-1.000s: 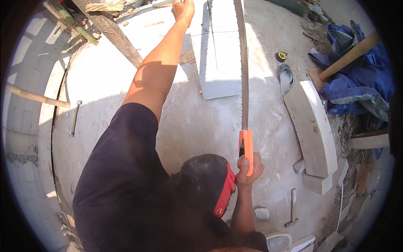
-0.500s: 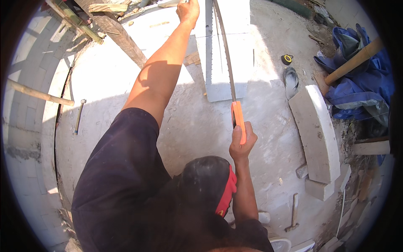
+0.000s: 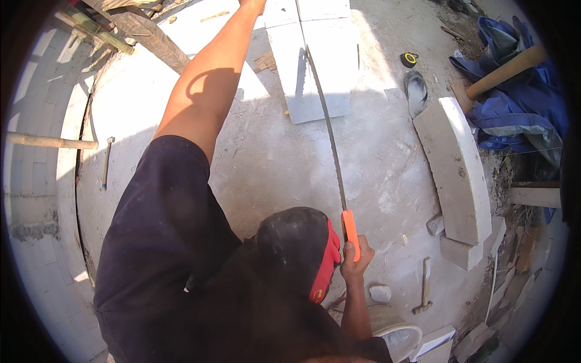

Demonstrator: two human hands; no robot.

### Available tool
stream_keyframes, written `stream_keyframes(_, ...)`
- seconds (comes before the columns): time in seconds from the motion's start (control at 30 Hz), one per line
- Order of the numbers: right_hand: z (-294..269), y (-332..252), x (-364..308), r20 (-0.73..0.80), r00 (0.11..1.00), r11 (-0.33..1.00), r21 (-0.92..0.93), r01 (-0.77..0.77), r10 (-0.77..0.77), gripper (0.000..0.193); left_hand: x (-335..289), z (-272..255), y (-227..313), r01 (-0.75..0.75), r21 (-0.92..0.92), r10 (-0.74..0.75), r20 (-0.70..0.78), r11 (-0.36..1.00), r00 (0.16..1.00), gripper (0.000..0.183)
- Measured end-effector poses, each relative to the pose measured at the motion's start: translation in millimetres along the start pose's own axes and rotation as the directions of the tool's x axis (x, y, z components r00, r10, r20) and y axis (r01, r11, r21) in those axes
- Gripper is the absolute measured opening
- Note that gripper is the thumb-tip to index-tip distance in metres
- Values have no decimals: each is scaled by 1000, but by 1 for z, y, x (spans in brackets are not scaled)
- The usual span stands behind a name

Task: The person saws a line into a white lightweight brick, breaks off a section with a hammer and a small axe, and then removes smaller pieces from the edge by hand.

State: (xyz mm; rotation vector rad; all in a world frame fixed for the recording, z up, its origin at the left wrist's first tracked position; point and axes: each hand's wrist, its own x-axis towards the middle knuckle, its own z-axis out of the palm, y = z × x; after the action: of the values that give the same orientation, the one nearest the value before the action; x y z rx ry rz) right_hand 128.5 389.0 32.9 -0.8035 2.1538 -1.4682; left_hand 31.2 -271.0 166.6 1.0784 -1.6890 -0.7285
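Note:
My right hand (image 3: 357, 260) is wrapped round the orange handle of a hand saw (image 3: 327, 124). Its long toothed blade runs away from me, over a pale, sunlit masonry block (image 3: 327, 78), and throws a jagged shadow on the top. Whether the blade touches the block, I cannot tell. A thin line crosses the pale surface near the top of the view. My left arm stretches forward to the left of the block; my left hand (image 3: 253, 5) is mostly cut off by the upper edge, its fingers hidden.
On the right lie a yellow-and-black tape measure (image 3: 409, 59), a grey sandal (image 3: 416, 94), a long grey block (image 3: 454, 175), a blue tarp (image 3: 514, 115) and a hammer (image 3: 426, 287). A bucket (image 3: 402, 342) stands nearby. Another hammer (image 3: 108, 163) and a wooden beam (image 3: 154, 39) are left.
My right hand has drawn the saw back toward me, so more blade shows on the near side of the block. The whole view has shifted, and my left hand has slipped mostly out of it.

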Motion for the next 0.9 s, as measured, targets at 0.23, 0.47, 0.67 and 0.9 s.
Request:
stream_keyframes(0.23,32,-70,93,-177,943,931,183,314,-283,38,9,15,-18,32,12,-32,-30,999,999,50)
stream_keyframes(0.47,60,-54,155,-157,924,904,203,377,-350,34,4,29,-14,-189,-96,166,-209,977,964,58)
stream_keyframes(0.67,71,-60,154,-149,926,896,238,374,-347,22,26,21,-35,-44,67,55,-176,997,983,73)
stream_keyframes(0.9,70,-47,160,-157,924,906,198,375,-348,22,14,32,-14,65,-8,-65,-84,998,994,68)
